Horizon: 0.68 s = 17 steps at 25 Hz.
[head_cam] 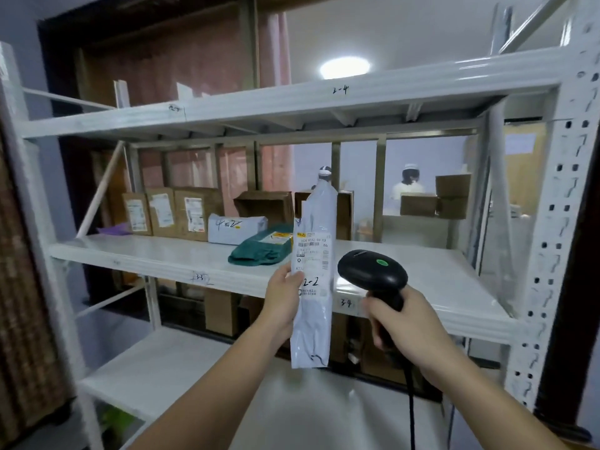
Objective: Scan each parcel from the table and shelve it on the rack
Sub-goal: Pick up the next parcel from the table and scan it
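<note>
A long grey poly-mailer parcel stands upright in front of the white rack, with a shipping label and "2-2" handwritten on it. My left hand grips its left edge at mid height. My right hand holds a black barcode scanner by its handle, just right of the parcel; the scanner's head sits level with the label and a green light shows on top. Its black cable hangs down below my wrist.
The middle shelf carries three upright cardboard parcels, a grey bag, a green bag and brown boxes. More boxes sit below. The shelf's right half is bare. A person stands behind the rack.
</note>
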Each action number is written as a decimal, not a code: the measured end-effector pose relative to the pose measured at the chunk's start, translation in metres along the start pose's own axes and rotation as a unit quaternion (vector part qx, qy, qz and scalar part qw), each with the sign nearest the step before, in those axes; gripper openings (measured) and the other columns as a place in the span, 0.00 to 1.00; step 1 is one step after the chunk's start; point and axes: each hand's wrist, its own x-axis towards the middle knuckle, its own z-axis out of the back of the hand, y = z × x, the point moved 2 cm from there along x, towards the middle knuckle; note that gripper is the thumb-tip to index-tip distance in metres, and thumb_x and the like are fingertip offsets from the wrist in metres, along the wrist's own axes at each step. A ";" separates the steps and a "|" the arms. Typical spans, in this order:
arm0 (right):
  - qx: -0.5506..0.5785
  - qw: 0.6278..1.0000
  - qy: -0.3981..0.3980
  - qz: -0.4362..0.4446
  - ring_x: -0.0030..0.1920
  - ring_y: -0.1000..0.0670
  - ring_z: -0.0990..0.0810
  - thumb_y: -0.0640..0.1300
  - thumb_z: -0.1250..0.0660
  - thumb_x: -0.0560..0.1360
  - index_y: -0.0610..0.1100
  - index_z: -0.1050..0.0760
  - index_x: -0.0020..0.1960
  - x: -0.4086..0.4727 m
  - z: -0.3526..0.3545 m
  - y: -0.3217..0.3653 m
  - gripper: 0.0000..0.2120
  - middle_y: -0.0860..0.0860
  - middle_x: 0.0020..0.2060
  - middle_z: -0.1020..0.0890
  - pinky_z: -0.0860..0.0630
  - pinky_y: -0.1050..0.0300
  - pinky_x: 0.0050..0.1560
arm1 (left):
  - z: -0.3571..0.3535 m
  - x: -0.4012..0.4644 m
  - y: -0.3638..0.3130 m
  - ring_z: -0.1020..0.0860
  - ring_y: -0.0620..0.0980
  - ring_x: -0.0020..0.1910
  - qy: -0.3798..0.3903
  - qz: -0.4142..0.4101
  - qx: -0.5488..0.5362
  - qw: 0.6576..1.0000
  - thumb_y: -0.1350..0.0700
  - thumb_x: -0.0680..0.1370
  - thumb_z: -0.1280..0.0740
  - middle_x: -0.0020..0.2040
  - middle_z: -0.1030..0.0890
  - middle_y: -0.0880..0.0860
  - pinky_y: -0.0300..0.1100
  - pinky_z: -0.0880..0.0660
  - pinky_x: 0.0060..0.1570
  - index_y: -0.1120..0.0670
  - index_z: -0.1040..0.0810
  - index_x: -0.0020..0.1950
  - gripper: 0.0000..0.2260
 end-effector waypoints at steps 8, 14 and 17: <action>0.016 1.000 -0.001 -0.003 0.27 0.45 0.24 0.40 0.33 0.76 0.37 0.26 0.47 0.084 -0.016 0.003 0.06 0.44 0.26 0.24 0.25 0.53 0.31 | -0.012 0.110 -0.028 0.13 0.55 0.50 -0.004 0.020 0.035 0.999 0.52 0.85 0.35 0.52 0.12 0.55 0.49 0.17 0.47 0.57 0.20 0.62 0.10; -0.005 0.999 -0.010 -0.032 0.28 0.44 0.22 0.41 0.33 0.77 0.39 0.24 0.48 0.113 -0.021 -0.020 0.05 0.44 0.28 0.23 0.21 0.49 0.35 | -0.020 0.181 -0.028 0.19 0.55 0.56 0.021 0.010 0.202 0.979 0.55 0.74 0.21 0.61 0.19 0.53 0.48 0.19 0.51 0.51 0.27 0.66 0.24; -0.020 0.998 -0.035 -0.037 0.28 0.43 0.22 0.41 0.33 0.77 0.40 0.24 0.48 0.118 -0.026 -0.024 0.04 0.44 0.27 0.22 0.22 0.48 0.35 | -0.017 0.206 -0.021 0.25 0.59 0.68 0.027 -0.036 0.394 0.918 0.55 0.74 0.21 0.74 0.28 0.56 0.52 0.23 0.63 0.52 0.38 0.80 0.40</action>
